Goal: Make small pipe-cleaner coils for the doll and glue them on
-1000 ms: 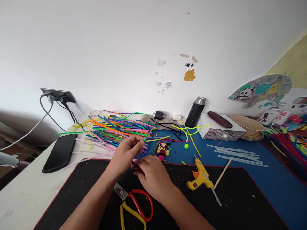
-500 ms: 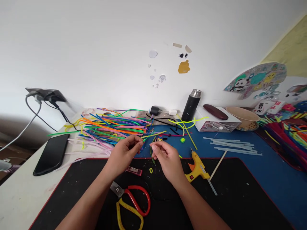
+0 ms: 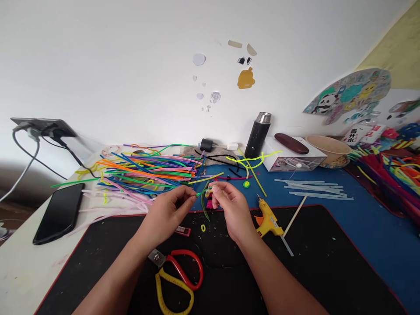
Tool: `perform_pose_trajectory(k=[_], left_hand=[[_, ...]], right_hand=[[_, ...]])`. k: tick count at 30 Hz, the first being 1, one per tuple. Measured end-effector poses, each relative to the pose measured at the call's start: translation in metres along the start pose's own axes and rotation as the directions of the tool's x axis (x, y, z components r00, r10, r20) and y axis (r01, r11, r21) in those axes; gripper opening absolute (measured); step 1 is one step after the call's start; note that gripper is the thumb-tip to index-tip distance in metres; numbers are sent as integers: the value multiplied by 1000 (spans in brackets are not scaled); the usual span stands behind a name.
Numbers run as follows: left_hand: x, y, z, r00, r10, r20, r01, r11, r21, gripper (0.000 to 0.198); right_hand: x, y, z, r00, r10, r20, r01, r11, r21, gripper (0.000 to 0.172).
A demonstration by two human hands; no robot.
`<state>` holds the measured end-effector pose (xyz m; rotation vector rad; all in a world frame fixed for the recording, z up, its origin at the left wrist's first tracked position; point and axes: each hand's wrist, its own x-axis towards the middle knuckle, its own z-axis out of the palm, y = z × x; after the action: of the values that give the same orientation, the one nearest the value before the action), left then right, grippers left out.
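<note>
My left hand [image 3: 170,209] is closed in a pinch on a short green pipe cleaner [image 3: 198,194], whose tip points right. Facing it, my right hand [image 3: 231,209] pinches at something small and pale by the far end of that pipe cleaner; its kind is too small to tell. Just behind and below the fingertips a dark green curved strip [image 3: 204,209] lies on the mat, beside a small magenta thing [image 3: 210,204] partly covered by the right fingers. A little yellow-green ring [image 3: 203,228] rests nearer me. Scissors [image 3: 185,270] with red and yellow handles lie below my left hand.
A heap of coloured pipe cleaners [image 3: 151,170] spreads behind my left hand. On the right are a yellow glue gun [image 3: 269,221], clear glue sticks [image 3: 316,189], a black flask [image 3: 258,135] and a white box [image 3: 292,161]. A phone [image 3: 59,213] lies at left on the table.
My fingertips have come together around the green pipe cleaner, and a small pale bit now shows at the right fingers. The view has shifted slightly, and the magenta thing shows beneath the right hand.
</note>
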<state>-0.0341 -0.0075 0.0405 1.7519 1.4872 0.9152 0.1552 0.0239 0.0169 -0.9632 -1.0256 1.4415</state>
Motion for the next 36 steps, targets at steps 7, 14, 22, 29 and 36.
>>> perform_pose_trajectory(k=[7, 14, 22, 29, 36], left_hand=[[1, 3, -2, 999, -38, 37, 42, 989, -143, 28], [6, 5, -6, 983, -153, 97, 178, 921, -347, 37], [4, 6, -4, 984, -127, 121, 156, 950, -269, 34], [3, 5, -4, 986, -103, 128, 131, 964, -233, 36], [1, 4, -1, 988, -60, 141, 85, 981, -176, 33]], right_hand=[[1, -3, -1, 997, -33, -64, 37, 997, 65, 36], [3, -4, -3, 996, -18, -82, 23, 998, 63, 38], [1, -6, -1, 1000, 4, -16, -4, 1000, 27, 34], [1, -7, -1, 1000, -12, -18, 12, 999, -31, 29], [-4, -5, 2, 999, -13, 34, 14, 999, -39, 27]])
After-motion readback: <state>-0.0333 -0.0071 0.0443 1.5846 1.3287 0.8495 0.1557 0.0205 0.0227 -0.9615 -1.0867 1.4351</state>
